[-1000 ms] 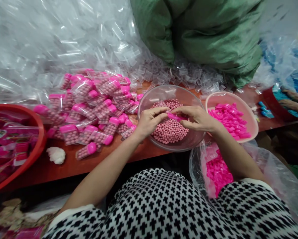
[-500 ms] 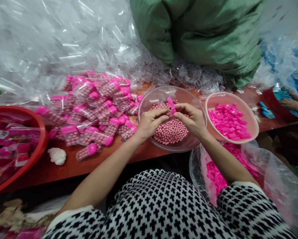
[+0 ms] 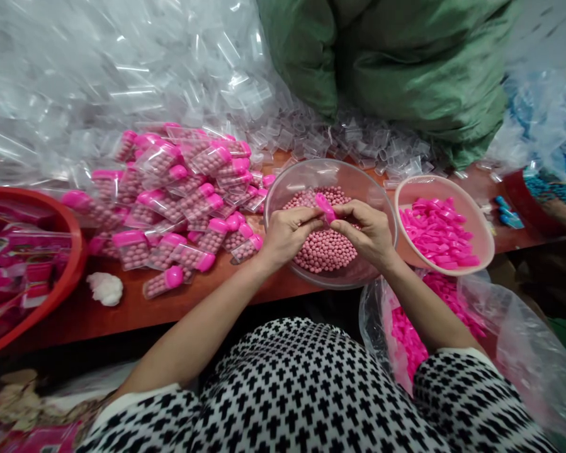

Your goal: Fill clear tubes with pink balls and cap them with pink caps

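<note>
Over a clear bowl [image 3: 289,179] of small pink beads [image 3: 327,251], my two hands meet around a bright pink plastic cap [image 3: 325,206]. My left hand [image 3: 286,236] pinches at the cap's left side with thumb and fingertips. From the other side, my right hand [image 3: 370,231] closes thumb and forefinger on its lower right edge. Whether a clear container is joined to this cap is hidden by my fingers. To the left lies a heap of clear bead-filled containers [image 3: 174,195] with pink caps.
A pale pink basin [image 3: 483,242] of loose pink caps stands right of the bowl, above an open plastic bag [image 3: 514,340]. At left is a red basin [image 3: 77,251] of packets. Clear empty containers [image 3: 169,69] and a green sack [image 3: 419,69] lie behind. A co-worker's hand [image 3: 559,207] is far right.
The fingertips of my hands have drawn closer together around the cap, which now sits slightly lower. The camera view has shifted a little. At far right, the co-worker's hand has moved.
</note>
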`<move>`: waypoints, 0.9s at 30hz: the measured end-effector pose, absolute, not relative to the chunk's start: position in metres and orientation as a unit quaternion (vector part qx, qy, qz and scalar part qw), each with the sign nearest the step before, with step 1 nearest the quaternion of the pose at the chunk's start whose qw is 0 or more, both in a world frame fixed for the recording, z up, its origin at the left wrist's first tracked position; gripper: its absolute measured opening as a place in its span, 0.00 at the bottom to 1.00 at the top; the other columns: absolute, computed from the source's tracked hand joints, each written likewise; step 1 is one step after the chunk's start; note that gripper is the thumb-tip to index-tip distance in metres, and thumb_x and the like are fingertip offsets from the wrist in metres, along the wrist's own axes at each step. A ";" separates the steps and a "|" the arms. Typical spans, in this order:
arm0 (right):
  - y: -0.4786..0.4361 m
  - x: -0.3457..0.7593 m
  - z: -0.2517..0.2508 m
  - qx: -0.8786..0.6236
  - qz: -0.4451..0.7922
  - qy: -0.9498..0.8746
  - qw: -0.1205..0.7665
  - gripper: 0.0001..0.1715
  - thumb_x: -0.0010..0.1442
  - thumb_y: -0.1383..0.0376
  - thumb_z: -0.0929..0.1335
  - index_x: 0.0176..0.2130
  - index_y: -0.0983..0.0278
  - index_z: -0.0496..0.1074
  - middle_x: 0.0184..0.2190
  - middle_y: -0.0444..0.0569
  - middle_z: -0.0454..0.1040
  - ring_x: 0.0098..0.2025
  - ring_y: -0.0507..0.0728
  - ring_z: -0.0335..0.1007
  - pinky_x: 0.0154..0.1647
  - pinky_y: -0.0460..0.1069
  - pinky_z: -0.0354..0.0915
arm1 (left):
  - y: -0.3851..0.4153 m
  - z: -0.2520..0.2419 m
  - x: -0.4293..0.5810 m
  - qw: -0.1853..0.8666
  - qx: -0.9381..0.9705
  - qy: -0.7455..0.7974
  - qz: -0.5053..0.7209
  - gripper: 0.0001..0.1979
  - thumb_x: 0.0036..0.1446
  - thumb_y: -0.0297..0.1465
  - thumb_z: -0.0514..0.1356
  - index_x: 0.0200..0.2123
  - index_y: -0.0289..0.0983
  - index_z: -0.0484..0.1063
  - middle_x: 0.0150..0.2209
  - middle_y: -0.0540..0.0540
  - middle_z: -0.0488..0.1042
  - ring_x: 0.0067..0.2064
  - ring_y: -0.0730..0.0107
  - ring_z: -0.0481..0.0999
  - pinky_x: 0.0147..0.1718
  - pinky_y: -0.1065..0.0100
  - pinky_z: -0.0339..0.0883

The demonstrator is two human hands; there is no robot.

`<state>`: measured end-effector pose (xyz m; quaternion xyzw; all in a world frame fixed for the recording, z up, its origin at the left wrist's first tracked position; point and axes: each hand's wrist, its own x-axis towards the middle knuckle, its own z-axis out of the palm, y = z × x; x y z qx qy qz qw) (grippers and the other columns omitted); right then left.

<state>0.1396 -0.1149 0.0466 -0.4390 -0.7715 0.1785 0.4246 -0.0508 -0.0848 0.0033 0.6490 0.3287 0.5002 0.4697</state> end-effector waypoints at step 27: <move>-0.111 0.139 0.045 -0.456 0.169 -0.794 0.365 0.06 0.64 0.62 0.71 0.40 0.61 0.75 0.34 0.49 0.79 0.36 0.57 0.75 0.38 0.51 0.69 | -0.095 0.010 -0.054 0.414 0.703 0.352 0.458 0.09 0.62 0.33 0.63 0.38 0.39 0.84 0.37 0.45 0.84 0.37 0.63 0.82 0.39 0.67 0.72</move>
